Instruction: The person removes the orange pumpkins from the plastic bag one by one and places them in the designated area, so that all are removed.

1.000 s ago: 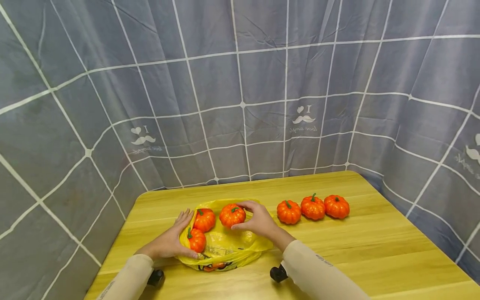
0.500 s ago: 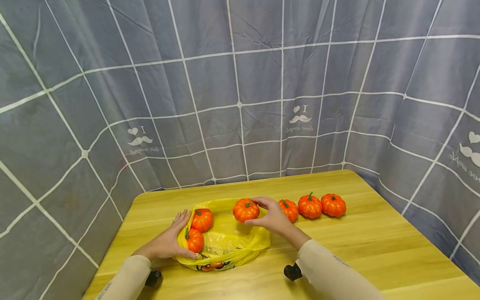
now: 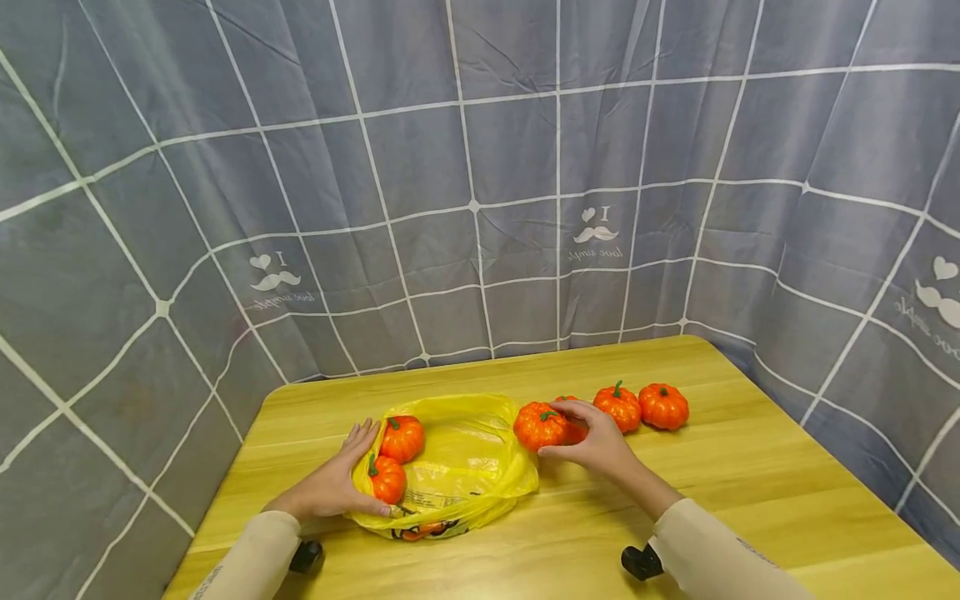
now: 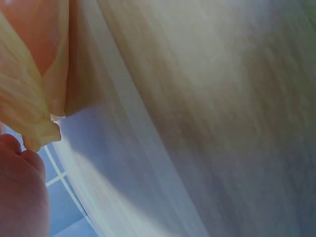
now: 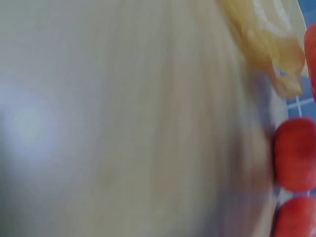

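A small orange pumpkin (image 3: 540,427) with a green stem is held between the thumb and fingers of my right hand (image 3: 596,437), just off the right rim of a yellow plastic bag (image 3: 480,492). My left hand (image 3: 341,479) rests against the bag's left side, fingers spread and fairly straight, thumb along its front edge. Inside the bag, against its left wall, lie a rear pumpkin (image 3: 402,439) and a front pumpkin (image 3: 387,480). Behind my right fingers another pumpkin is partly hidden. The left wrist view catches bag film (image 4: 22,94) close to my fingertips.
On the wooden table (image 3: 600,533), a pumpkin (image 3: 618,408) and a rightmost pumpkin (image 3: 663,407) sit to the right of my right hand. A grey curtain (image 3: 517,250) with white lines surrounds the table's far and side edges.
My right hand has carried its pumpkin rightward, from over the bag's inside to beyond the right rim. It now partly covers the nearest pumpkin of the row. My left hand has stayed at the bag.
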